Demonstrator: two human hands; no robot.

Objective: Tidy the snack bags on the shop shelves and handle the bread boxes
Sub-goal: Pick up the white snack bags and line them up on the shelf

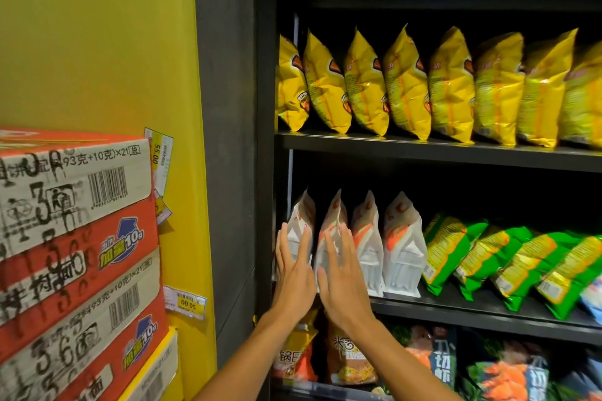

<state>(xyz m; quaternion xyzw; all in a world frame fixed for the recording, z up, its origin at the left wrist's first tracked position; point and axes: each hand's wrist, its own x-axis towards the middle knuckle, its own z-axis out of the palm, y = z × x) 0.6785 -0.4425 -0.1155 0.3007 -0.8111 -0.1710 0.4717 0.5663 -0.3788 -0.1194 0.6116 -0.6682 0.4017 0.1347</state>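
Pressing flat against white snack bags (pixel 338 238), left hand (pixel 293 265) and right hand (pixel 342 273) show no grip, fingers straight.

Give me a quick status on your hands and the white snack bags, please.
Left hand and right hand open, flat against the white bags. Four bags upright on middle shelf. Nothing in the way.

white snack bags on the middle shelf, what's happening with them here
A person is tidying the row of white snack bags on the middle shelf. The left hand and right hand lie flat, fingers straight, against the two leftmost bags, which stand upright. Yellow bags line the shelf above, and green bags lean to the right of the white ones.
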